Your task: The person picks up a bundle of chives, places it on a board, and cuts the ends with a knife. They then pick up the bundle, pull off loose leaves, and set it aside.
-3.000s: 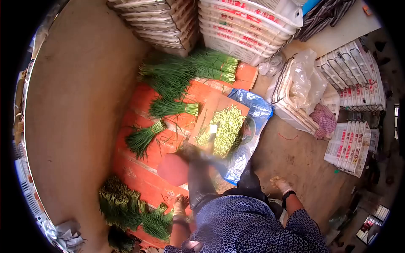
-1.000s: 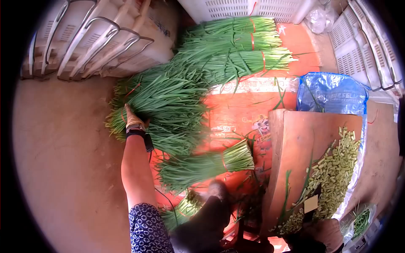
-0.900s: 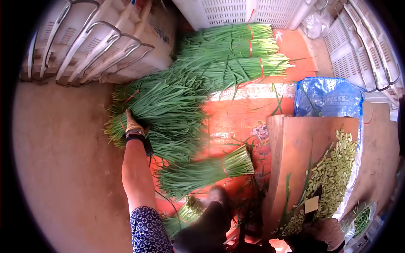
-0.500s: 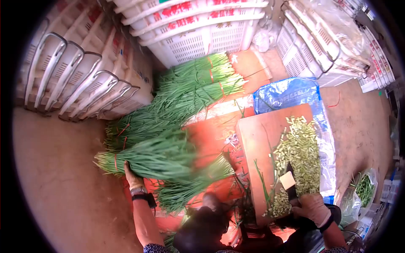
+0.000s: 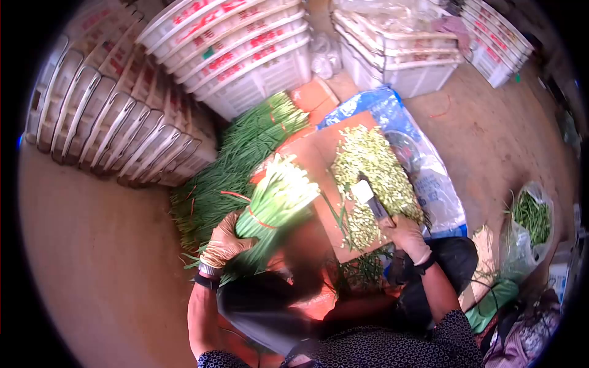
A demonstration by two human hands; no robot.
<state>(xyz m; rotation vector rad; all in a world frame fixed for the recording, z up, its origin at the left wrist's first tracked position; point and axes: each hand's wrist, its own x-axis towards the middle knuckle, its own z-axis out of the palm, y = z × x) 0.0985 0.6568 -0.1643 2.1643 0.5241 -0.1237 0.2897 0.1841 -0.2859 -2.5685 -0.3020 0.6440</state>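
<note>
My gloved left hand [image 5: 226,242] is closed round a bundle of green chives [image 5: 279,199], tied with a red band. Its pale cut ends point up and to the right, near the cutting board's left side. The leaves hang toward my lap, partly blurred. In my gloved right hand [image 5: 406,238] is a knife by its dark handle; the knife's bright blade [image 5: 362,191] lies low over the board. Many short pale chopped pieces [image 5: 368,150] cover much of the wooden cutting board [image 5: 327,142]. A few loose green leaves lie along the board's left part.
More tied chive bundles [image 5: 236,144] lie beyond my left hand. Stacked white crates [image 5: 254,67] stand behind them, with another stack [image 5: 113,122] at the left. Blue plastic sheeting [image 5: 429,165] extends under the board's right side. A clear bag of greens [image 5: 532,218] sits at right.
My left hand has lifted a chive bundle off the pile and turned its pale ends up toward the board. The right hand keeps hold of the knife. The whole view has shifted.
</note>
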